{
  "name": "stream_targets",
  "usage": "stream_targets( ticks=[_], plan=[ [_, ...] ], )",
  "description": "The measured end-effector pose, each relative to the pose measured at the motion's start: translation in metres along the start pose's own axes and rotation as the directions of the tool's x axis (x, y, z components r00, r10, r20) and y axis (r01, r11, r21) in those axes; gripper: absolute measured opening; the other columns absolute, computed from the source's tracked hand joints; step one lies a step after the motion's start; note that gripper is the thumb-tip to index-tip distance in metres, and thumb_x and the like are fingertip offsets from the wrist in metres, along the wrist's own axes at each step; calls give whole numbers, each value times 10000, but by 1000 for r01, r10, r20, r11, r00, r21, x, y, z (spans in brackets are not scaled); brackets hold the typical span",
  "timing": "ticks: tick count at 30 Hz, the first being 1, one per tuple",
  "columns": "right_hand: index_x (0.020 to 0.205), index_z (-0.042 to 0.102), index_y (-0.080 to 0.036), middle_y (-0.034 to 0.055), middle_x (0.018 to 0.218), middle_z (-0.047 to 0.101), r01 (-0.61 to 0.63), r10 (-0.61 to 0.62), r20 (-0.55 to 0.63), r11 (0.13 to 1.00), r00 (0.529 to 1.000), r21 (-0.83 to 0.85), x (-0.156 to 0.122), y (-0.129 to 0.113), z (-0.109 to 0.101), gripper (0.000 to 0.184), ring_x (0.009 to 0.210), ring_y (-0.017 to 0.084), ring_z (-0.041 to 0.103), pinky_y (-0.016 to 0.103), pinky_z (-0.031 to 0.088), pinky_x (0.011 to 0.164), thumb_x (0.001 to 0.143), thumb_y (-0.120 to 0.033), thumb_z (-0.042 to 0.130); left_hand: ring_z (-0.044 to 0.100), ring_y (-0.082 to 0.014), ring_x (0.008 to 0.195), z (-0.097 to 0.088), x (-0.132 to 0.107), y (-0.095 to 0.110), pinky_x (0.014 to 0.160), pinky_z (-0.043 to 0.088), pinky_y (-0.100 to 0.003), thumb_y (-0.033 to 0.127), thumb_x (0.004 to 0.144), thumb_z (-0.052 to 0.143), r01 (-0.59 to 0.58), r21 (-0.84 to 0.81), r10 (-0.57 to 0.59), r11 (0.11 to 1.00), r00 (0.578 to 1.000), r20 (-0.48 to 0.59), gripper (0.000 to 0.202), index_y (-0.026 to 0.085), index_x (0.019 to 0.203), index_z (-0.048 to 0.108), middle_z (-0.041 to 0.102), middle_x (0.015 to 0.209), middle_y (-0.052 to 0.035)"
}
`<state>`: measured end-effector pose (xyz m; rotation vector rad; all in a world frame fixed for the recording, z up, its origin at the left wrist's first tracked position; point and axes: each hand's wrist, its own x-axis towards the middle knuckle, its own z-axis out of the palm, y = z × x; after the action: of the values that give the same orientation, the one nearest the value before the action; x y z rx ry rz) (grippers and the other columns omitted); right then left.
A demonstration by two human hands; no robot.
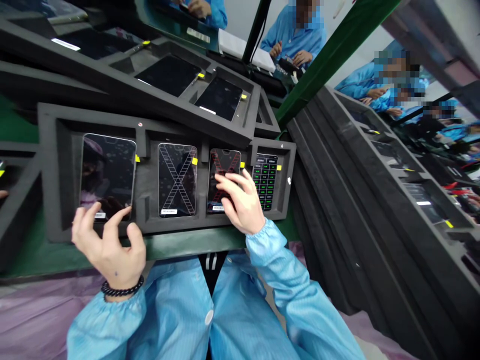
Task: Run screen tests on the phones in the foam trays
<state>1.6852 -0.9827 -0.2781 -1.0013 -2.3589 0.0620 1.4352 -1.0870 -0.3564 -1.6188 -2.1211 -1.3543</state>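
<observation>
In front of me lies a black foam tray (150, 226) with several touchscreen devices in its slots. My left hand (110, 240) has its fingers spread over the lower edge of the leftmost dark-screened device (108, 170). Beside that one, a device (177, 180) shows a white ladder-patterned X. My right hand (242, 200) is open, its fingertips over a device (213, 172) with a red X pattern; whether they touch the glass I cannot tell. Partly behind this hand, the rightmost device (268, 180) displays a table of green entries. Yellow tabs stick to the devices' edges.
Another foam tray (243, 127) holding dark-screened devices overlaps the back of mine. A green post (330, 55) rises at the back right. Stacked black trays (337, 200) stand to the right. Co-workers in blue, including one person (296, 35), sit beyond.
</observation>
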Motion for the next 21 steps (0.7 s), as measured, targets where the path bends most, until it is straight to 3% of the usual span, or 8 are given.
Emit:
stream_targets(
  ticks=[4, 8, 11, 21],
  plan=[
    [1324, 579, -163, 65, 1356, 671, -75, 77, 13, 994, 997, -83, 36, 10, 9, 389, 1350, 206, 535, 478, 266, 1299, 984, -172, 391, 395, -391, 1463, -1, 1, 0, 1219, 309, -611, 247, 845, 608, -5, 2, 5, 1000, 1000, 6, 370, 220, 1205, 690, 504, 1509, -134],
    [1260, 605, -160, 52, 1367, 665, -82, 85, 24, 990, 996, -111, 52, 15, 22, 363, 1357, 221, 527, 483, 255, 1297, 967, -146, 391, 384, -386, 1474, 0, 1, -1, 1211, 312, -618, 234, 849, 604, -9, -16, 9, 1000, 1000, -8, 349, 213, 1186, 692, 507, 1508, -134],
    [1249, 611, -146, 52, 1381, 658, -66, 70, 26, 992, 997, -108, 48, 15, 25, 365, 1360, 228, 525, 508, 239, 1301, 968, -137, 378, 393, -368, 1469, 3, 0, -3, 1207, 310, -597, 251, 869, 583, -21, -15, 20, 1000, 999, -38, 334, 192, 1176, 701, 517, 1494, -140],
    [1461, 493, -143, 54, 1223, 736, -114, 117, 56, 992, 992, -59, 4, 5, 14, 483, 1366, 222, 524, 549, 245, 1300, 994, -142, 370, 385, -358, 1471, 2, -1, -7, 1217, 294, -578, 222, 869, 589, -37, -11, 37, 999, 999, -28, 363, 172, 1208, 706, 511, 1499, -145]
  ],
)
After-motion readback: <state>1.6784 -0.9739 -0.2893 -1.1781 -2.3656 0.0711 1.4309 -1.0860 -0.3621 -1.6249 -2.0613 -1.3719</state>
